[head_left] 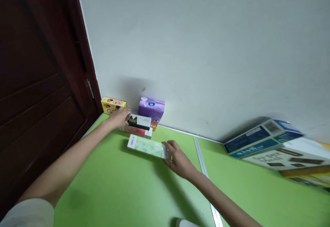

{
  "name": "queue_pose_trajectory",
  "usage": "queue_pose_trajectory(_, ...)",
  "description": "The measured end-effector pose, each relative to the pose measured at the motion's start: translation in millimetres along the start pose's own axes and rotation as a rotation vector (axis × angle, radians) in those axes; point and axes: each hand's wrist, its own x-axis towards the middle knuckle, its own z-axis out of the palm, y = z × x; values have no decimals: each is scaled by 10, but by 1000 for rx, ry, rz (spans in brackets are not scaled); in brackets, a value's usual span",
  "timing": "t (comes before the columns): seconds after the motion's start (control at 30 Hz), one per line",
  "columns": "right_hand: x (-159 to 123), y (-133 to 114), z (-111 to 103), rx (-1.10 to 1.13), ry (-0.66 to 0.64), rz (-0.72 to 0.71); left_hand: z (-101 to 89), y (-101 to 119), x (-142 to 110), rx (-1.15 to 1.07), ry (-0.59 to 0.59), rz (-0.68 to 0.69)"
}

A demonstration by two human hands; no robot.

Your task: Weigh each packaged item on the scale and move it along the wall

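Note:
My left hand (119, 117) is closed around the left end of a flat black-and-white box (141, 121). A pink-and-white box (148, 132) shows just beneath that box; whether the two touch, I cannot tell. Nearer to me, my right hand (177, 158) grips the right end of a long white-and-green box (146, 146), which casts a shadow on the green tabletop (123, 185). Behind the left hand, against the wall, stands a yellow box (113, 102), partly covered by the fingers. A purple tissue pack (151, 108) rests above an orange box (154, 126), mostly hidden.
Along the wall at right lie a dark blue box (257, 141), a white box with brown bars pictured (288, 158) and a yellow package (313, 179). A dark wooden door (38, 82) borders the left side. A metal strip (202, 161) crosses the tabletop.

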Motion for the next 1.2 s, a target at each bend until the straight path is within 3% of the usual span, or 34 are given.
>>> queue_pose_trajectory(0.13,392,-129,112,26,129,-24,-295,-6,-75,9,6,82)
queue_pose_trajectory(0.23,678,-271,259,16,221,-33,-302,10,-47,-12,4,81)
queue_pose_trajectory(0.43,893,-367,483,-25,356,44,-29,-71,19,-28,-3,10)
queue_pose_trajectory(0.8,881,-298,493,29,400,141,232,-66,151,-108,60,-18)
queue_pose_trajectory(1.0,698,-211,372,65,317,203,353,-162,24,-214,159,-86)
queue_pose_trajectory(1.2,799,-272,304,13,189,228,739,-523,-243,-586,303,-364)
